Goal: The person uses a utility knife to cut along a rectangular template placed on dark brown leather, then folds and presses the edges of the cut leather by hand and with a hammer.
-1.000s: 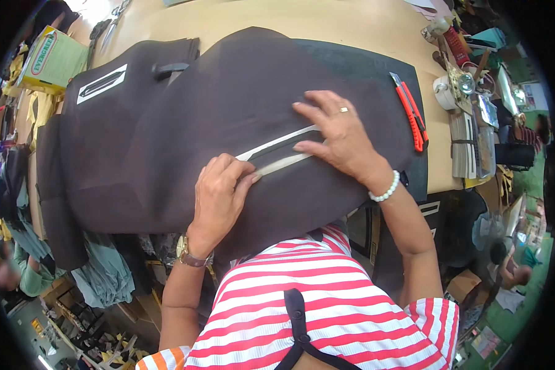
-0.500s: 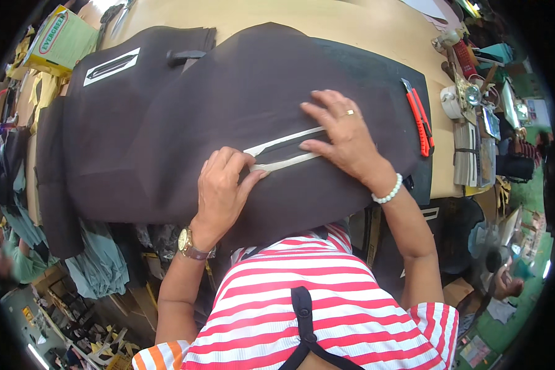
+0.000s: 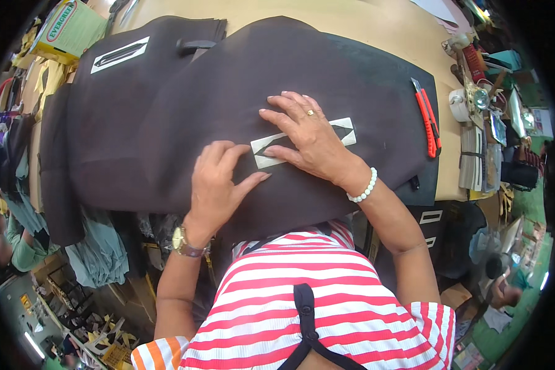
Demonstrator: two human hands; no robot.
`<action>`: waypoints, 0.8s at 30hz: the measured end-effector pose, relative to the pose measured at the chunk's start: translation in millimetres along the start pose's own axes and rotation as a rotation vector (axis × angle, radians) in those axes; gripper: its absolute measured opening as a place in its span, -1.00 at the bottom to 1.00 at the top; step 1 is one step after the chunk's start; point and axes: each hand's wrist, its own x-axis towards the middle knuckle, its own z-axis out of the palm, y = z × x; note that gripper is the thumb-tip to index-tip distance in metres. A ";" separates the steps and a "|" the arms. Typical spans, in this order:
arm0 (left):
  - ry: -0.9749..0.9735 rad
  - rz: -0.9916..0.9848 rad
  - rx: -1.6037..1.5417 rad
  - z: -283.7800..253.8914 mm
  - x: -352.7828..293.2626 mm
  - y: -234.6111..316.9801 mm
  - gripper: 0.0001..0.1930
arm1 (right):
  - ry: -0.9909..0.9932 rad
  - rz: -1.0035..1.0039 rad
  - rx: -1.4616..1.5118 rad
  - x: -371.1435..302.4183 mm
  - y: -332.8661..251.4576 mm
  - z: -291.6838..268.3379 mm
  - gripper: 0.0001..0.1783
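Observation:
A large dark brown cloth [image 3: 166, 142] is spread over the worktable in front of me. On it lies a narrow white-edged strip [image 3: 266, 161] with a dark, pointed shape along its middle. My right hand [image 3: 311, 139] rests across this strip with its fingers spread; its thumb presses near the strip's left end, and the palm hides the middle part. Just left of that end, my left hand [image 3: 216, 185] lies on the cloth, thumb and fingers apart, holding nothing. A similar white-bordered piece [image 3: 120, 55] sits at the far left of the cloth.
A red utility knife [image 3: 427, 120] lies on a dark green mat [image 3: 382, 61] at the right. Behind the cloth is a dark-handled tool [image 3: 194, 45]. A yellow-green box [image 3: 71, 31] stands far left, and a bundled stack [image 3: 470, 157] sits at the right edge. A person's arm [image 3: 28, 250] shows at left.
My right hand has slid left along the strip, baring its right end. My left fingers have come off the strip's left end and now lie beside it.

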 end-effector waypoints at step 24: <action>0.350 -0.508 -0.302 -139.0 -100.4 -31.0 -0.93 | -0.771 -0.002 0.194 99.2 -42.1 -67.7 -0.64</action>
